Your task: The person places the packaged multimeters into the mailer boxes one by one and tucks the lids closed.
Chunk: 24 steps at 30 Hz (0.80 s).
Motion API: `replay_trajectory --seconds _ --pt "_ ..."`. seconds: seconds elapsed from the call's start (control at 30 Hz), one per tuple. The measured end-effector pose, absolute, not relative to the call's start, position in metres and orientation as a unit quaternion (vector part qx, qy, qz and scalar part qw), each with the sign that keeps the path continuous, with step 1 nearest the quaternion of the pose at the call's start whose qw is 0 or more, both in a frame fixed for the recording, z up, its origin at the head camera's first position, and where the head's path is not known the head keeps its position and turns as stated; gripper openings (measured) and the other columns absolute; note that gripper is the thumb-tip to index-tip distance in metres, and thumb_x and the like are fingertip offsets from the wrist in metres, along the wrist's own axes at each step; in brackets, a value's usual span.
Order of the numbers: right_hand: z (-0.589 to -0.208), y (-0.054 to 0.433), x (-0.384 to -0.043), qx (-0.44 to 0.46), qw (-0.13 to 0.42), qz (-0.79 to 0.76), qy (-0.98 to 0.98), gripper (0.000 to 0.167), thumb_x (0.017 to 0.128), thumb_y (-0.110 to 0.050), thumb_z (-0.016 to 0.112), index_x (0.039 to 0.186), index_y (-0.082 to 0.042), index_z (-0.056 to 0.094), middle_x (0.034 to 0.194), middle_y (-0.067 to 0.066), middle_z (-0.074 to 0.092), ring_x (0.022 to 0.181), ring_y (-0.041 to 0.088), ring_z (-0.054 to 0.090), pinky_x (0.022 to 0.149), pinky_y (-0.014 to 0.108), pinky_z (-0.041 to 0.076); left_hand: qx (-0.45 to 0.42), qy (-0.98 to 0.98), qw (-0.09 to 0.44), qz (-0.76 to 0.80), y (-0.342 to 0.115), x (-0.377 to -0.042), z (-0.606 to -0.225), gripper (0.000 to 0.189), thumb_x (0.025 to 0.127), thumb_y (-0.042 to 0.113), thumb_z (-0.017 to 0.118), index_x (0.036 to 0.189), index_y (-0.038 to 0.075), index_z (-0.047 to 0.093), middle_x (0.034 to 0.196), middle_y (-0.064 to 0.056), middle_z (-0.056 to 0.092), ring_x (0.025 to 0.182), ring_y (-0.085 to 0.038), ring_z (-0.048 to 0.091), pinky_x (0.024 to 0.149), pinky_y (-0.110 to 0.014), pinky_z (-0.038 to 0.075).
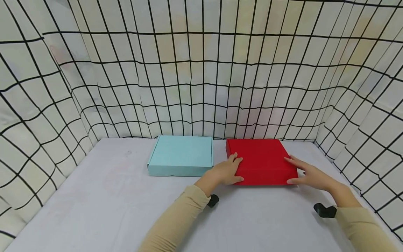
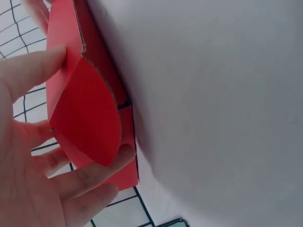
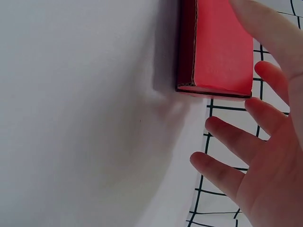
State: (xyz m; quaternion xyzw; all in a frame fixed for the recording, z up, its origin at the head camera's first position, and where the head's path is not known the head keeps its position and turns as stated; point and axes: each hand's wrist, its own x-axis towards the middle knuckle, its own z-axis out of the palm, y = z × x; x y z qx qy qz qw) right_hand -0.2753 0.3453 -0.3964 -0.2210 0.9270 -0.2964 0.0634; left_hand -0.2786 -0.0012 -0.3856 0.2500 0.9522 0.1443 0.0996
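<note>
A flat red cardboard box (image 1: 264,157) lies towards the back right of the white table. At its left front corner, my left hand (image 1: 225,171) holds the box with thumb on the front and fingers along the left side. In the left wrist view a rounded red flap (image 2: 92,116) sticks out at that corner, between thumb and fingers, and a dark gap shows beside it. My right hand (image 1: 310,176) is at the right front corner, fingers spread; in the right wrist view its thumb overlaps the front panel (image 3: 222,47) and the other fingers extend past the box's end.
A light blue flat box (image 1: 182,150), with its lid down, lies left of the red one. White cloth walls with a black grid (image 1: 201,77) enclose the table (image 1: 94,196) at the back and sides. Black devices (image 1: 324,210) show at both wrists.
</note>
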Motion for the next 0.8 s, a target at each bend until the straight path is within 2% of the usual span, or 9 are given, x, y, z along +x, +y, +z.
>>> replay_trajectory --seconds 0.3,0.53,0.67,0.8 --pt "-0.397 0.334 -0.285 -0.214 0.069 -0.282 0.933 0.087 0.09 -0.035 0.079 0.158 -0.001 0.035 0.163 0.032 0.017 0.142 0.059 0.023 0.102 0.07 0.04 0.242 0.949 0.088 0.181 -0.002 -0.278 -0.389 0.078 0.095 0.034 0.073 0.16 0.014 0.035 0.168 -0.009 0.023 0.14 -0.028 0.045 0.101 -0.04 0.052" --pt "-0.398 0.324 -0.288 -0.198 0.074 -0.277 0.937 0.09 0.091 -0.042 0.076 0.161 -0.006 0.03 0.165 0.03 0.012 0.144 0.058 0.018 0.106 0.073 0.032 0.225 0.943 0.071 0.236 -0.005 -0.273 -0.393 0.074 0.094 0.028 0.075 0.156 0.011 0.039 0.168 -0.01 0.024 0.14 -0.031 0.046 0.101 -0.043 0.052" --pt "-0.4 0.321 -0.288 -0.213 0.069 -0.271 0.936 0.092 0.091 -0.04 0.076 0.161 -0.003 0.028 0.165 0.031 0.008 0.145 0.059 0.014 0.109 0.074 0.026 0.19 0.942 0.05 0.271 -0.008 -0.268 -0.393 0.071 0.092 0.024 0.077 0.152 0.008 0.042 0.162 -0.013 0.035 0.133 -0.031 0.051 0.096 -0.044 0.055" --pt "-0.401 0.32 -0.286 -0.221 0.065 -0.269 0.935 0.093 0.091 -0.039 0.077 0.161 -0.003 0.027 0.166 0.031 0.006 0.146 0.058 0.012 0.11 0.074 0.024 0.167 0.943 0.033 0.286 -0.013 -0.263 -0.391 0.059 0.09 0.02 0.08 0.14 0.006 0.051 0.139 -0.013 0.055 0.111 -0.026 0.061 0.084 -0.038 0.059"
